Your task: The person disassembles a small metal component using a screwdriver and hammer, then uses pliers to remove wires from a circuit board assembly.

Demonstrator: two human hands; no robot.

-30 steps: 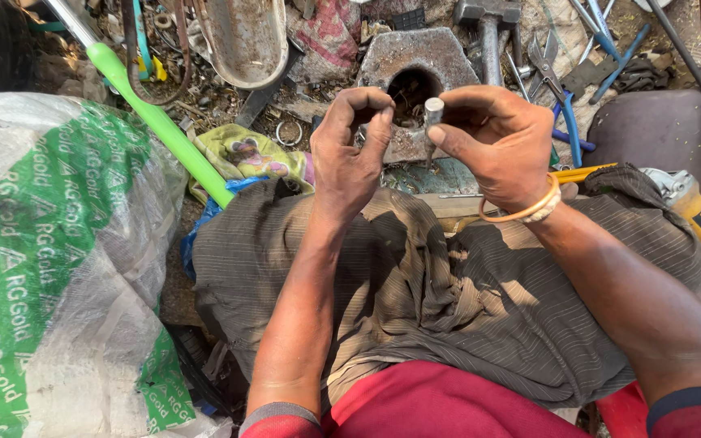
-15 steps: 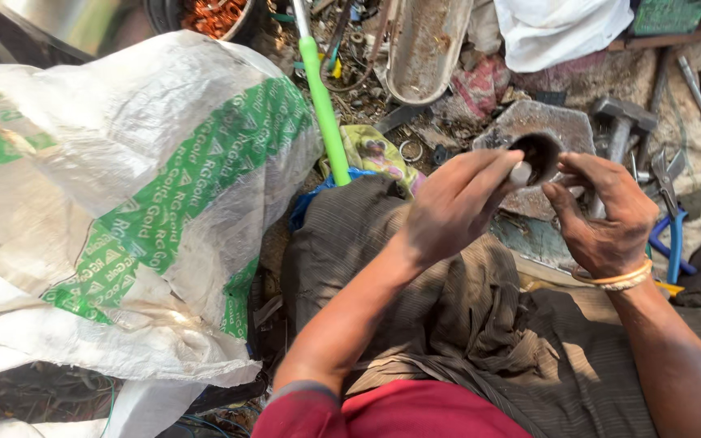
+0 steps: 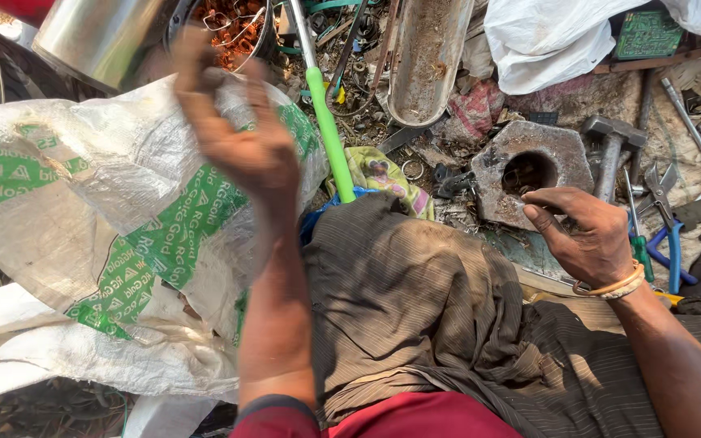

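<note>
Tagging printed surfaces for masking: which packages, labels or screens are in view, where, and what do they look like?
Woven sack: left, under the raised left hand; crumpled, white with green printed bands.
Plastic bag: top right; white, rumpled, no print showing.
Circuit board: top right, on the bag; green rectangle.
Screens, signs: none visible.

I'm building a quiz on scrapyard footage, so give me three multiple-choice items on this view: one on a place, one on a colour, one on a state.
1. Where is the left hand?
A over the white sack
B on the hammer
C in the lap

2. What colour is the long handle by the knee?
A red
B green
C black

3. How are the right hand fingers?
A flat open
B curled, near the metal block
C gripping pliers

A: it is raised over the sack.
B: it is bright green.
C is wrong; B: the fingers bend beside the block.
</note>
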